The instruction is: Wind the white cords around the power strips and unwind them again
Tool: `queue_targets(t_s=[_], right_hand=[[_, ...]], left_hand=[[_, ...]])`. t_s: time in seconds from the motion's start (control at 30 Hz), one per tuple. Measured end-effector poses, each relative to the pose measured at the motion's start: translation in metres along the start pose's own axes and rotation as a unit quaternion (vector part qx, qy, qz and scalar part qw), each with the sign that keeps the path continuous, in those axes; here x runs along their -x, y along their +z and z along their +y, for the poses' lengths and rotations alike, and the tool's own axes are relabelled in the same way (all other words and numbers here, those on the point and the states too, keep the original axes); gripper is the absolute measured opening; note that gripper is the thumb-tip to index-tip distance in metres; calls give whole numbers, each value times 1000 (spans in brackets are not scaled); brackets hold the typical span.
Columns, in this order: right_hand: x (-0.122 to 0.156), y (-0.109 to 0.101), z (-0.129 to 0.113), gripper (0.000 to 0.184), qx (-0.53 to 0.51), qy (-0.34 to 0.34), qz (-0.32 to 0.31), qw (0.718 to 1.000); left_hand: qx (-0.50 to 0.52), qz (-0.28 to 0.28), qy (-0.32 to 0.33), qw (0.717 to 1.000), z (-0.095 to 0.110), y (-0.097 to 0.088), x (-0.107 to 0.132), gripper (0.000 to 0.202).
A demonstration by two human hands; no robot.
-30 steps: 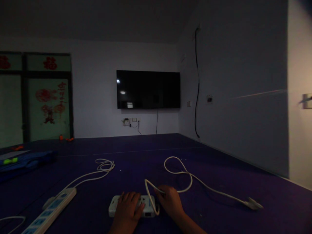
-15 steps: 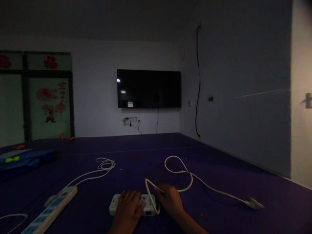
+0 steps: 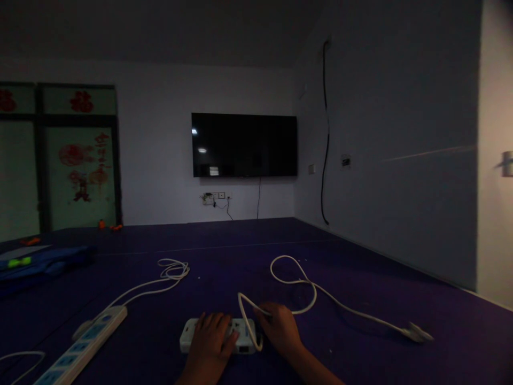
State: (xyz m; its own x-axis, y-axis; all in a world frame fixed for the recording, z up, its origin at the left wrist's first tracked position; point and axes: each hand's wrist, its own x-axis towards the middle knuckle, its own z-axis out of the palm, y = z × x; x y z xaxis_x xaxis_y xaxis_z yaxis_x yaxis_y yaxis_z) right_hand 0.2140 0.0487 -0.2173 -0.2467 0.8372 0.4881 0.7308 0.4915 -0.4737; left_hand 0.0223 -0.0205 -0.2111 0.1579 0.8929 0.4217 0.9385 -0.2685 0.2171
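Note:
A short white power strip (image 3: 188,336) lies on the dark purple floor mat right in front of me. My left hand (image 3: 209,342) rests flat on top of it, fingers spread over the sockets. My right hand (image 3: 279,330) is closed around the strip's white cord (image 3: 308,291) just beside its right end. The cord loops up over the strip, curls away across the mat and ends in a plug (image 3: 418,333) lying at the right.
A longer white power strip (image 3: 82,344) with blue sockets lies at the lower left, its cord (image 3: 168,274) coiled beyond it. A blue bag (image 3: 44,262) sits at far left. A television (image 3: 244,145) hangs on the far wall; a wall (image 3: 401,176) closes the right side.
Both hands stay where they were on the strip and cord. Only the view shifts very slightly.

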Motion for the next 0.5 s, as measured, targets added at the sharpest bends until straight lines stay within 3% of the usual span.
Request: queue_targets(t_s=[0.5], right_hand=[[-1,3,3,30,11,2,-2,1000]], left_hand=[[-5,-1,6,1000,-4,5,-2,38]])
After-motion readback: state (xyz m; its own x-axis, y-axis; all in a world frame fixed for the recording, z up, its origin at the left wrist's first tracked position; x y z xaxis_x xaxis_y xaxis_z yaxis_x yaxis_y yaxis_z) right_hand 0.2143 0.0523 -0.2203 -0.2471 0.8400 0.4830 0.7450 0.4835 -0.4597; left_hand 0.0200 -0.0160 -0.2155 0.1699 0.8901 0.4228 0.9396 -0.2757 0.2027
